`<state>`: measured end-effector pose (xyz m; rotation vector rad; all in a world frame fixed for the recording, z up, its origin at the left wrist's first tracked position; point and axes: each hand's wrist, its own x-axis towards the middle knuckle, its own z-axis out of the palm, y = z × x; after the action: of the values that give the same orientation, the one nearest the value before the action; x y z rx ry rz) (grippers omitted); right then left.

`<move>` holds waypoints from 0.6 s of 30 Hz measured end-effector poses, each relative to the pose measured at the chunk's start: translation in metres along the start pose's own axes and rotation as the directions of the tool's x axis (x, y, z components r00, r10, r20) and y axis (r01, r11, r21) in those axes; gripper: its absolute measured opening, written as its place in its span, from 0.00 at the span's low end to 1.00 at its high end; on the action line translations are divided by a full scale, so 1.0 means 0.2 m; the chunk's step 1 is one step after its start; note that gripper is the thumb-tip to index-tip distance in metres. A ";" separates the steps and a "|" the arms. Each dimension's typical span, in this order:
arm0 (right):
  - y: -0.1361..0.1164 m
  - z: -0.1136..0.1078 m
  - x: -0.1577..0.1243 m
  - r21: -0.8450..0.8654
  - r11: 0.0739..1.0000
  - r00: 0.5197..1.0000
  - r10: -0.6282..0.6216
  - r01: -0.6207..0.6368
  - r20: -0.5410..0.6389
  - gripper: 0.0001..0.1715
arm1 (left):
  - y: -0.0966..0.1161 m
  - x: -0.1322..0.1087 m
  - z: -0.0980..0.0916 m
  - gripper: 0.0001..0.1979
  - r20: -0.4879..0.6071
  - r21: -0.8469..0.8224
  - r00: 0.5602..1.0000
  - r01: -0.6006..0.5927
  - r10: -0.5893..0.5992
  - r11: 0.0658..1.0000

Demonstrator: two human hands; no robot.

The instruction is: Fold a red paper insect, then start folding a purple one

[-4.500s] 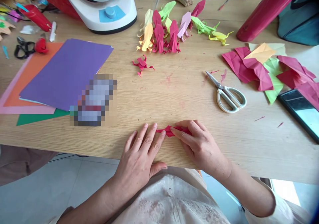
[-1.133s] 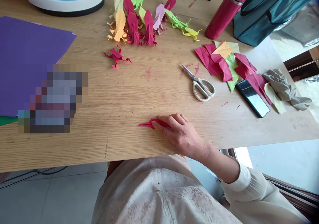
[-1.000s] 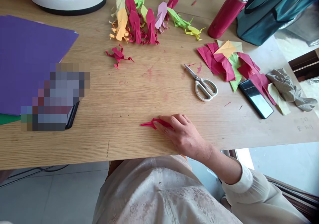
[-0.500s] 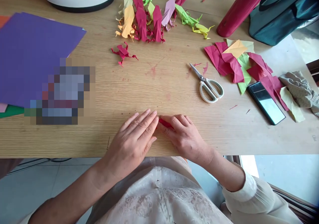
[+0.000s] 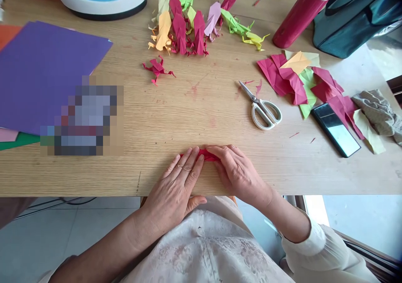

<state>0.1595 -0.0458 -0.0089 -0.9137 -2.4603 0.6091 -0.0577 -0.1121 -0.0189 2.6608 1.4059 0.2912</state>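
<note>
Brought the left hand (image 5: 179, 186) back into view, nearer than the scissors (image 5: 263, 109) and to their left, after a second away. Laid its fingers over the left end of the red folded paper (image 5: 205, 155), covering the pointed tip left bare a second ago. Since half a second ago, drew that hand a little nearer and spread the thumb sideways. Bared a longer strip of red beyond the fingertips, perhaps pressed flatter, though mostly hidden.

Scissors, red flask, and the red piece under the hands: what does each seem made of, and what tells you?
Scissors: bare metal blades, likely steel, shiny; handles look like smooth white plastic. Red flask: probably coated metal, with a glossy highlight and silver collar. Red piece: thin matte paper, sharply creased.
</note>
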 end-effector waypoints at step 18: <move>-0.02 -0.02 -0.10 -0.233 0.970 0.997 -0.074 0.064 -0.033 0.23 | 0.06 0.03 -0.02 0.40 0.046 0.081 0.993 0.102 -0.106 0.991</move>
<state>0.1750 -0.0610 -0.0086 -0.9117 -2.5507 0.2798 -0.0454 -0.1144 -0.0112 2.6241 1.5652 0.1610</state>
